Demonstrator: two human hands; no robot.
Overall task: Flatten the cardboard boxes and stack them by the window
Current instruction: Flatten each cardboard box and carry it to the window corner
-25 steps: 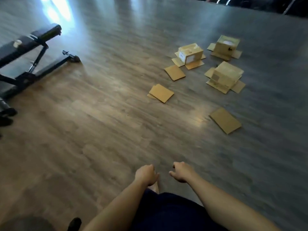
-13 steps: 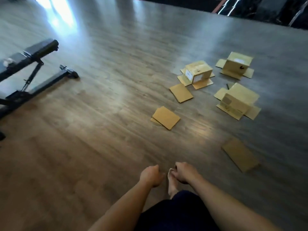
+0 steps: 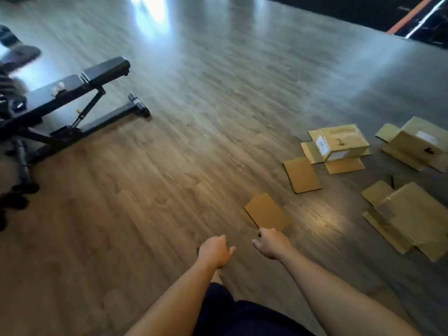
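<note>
Both my hands hover low in the middle of the view, fingers curled and holding nothing: my left hand [image 3: 214, 248] and my right hand [image 3: 271, 242]. Just beyond my right hand a small stack of flattened cardboard [image 3: 265, 213] lies on the wood floor. Farther right is a single flat piece [image 3: 301, 174]. Behind it stands a labelled box [image 3: 339, 144] with its flaps spread out. Another upright box [image 3: 417, 144] sits at the right edge. A partly collapsed box [image 3: 409, 214] lies in front of that one.
A black weight bench [image 3: 72, 93] stands at the left, with dark weights [image 3: 14, 190] by its base. Window glare [image 3: 155, 10] shines on the floor at the top. A dark mat [image 3: 363, 10] fills the top right corner. Wood floor lies between bench and boxes.
The view has moved forward and turned left: the boxes are nearer and farther right, the bench more central. My hands have spread slightly apart, and the flattened stack now lies just beyond my right hand.
</note>
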